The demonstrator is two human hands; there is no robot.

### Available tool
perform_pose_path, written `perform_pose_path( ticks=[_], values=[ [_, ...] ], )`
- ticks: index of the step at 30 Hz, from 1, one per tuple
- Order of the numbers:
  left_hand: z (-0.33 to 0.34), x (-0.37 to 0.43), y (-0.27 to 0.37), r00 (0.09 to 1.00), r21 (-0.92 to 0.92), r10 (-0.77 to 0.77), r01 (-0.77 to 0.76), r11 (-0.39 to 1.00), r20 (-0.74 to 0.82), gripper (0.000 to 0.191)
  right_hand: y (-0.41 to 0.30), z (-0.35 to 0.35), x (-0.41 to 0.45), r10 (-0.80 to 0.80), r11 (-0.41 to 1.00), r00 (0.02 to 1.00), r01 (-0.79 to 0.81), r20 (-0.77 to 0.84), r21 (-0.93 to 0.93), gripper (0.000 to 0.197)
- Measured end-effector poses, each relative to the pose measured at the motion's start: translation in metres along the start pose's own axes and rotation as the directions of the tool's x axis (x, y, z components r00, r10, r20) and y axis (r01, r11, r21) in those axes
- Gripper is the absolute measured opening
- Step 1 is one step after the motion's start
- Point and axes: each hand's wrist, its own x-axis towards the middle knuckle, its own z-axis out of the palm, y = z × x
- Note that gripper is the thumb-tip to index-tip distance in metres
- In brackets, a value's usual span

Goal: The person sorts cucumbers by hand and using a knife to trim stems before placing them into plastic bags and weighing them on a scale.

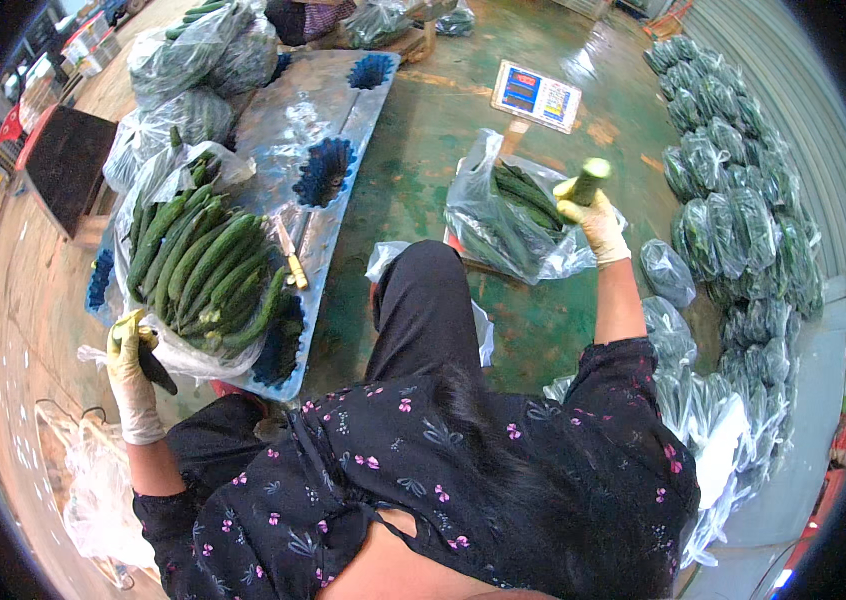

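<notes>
My left hand [126, 367], in a pale glove with yellowed fingertips, grips a dark green cucumber [156, 366] beside the near left edge of the blue plastic pallet [348, 225]. A heap of cucumbers [201, 262] lies there in an opened clear plastic bag [190, 356]. A knife [289, 255] with a yellowish handle rests at the heap's right side. On the right, my gloved right hand [597, 225] holds a cucumber with a pale cut end [589, 180]. It is above the rim of a clear bag of cucumbers [520, 210] standing on a digital scale [537, 96].
Filled bags [182, 97] are piled at the pallet's far left. Rows of bagged cucumbers [730, 225] line the shutter wall [775, 97] at right. Loose plastic bags [104, 495] hang on a frame at lower left. A dark cart [66, 169] stands beyond the pallet.
</notes>
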Motion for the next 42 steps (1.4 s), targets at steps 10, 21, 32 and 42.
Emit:
perform_pose_path(
  ticks=[10, 21, 32, 42],
  values=[
    [-0.112, -0.035, -0.019, 0.962, 0.379, -0.200, 0.258, 0.889, -0.186, 0.023, 0.089, 0.037, 0.063, 0.370, 0.370, 0.919, -0.282, -0.138, -0.885, 0.036],
    [-0.329, -0.336, -0.044, 0.598, 0.579, -0.111, 0.798, 0.166, -0.793, 0.018, 0.143, -0.011, 0.133, 0.010, 0.959, 0.999, -0.018, -0.031, -0.281, 0.026],
    [-0.019, -0.093, -0.029, 0.925, 0.315, -0.175, 0.286, 0.905, -0.338, 0.033, -0.106, 0.271, 0.066, -0.392, 0.880, 0.804, 0.470, 0.448, -0.075, 0.026],
    [0.071, -0.061, -0.241, 0.475, -0.635, -0.871, 0.713, 0.298, 0.125, 0.049, -0.020, 0.458, 0.035, -0.035, 0.629, 0.626, 0.620, 0.779, -0.469, 0.037]
  ],
)
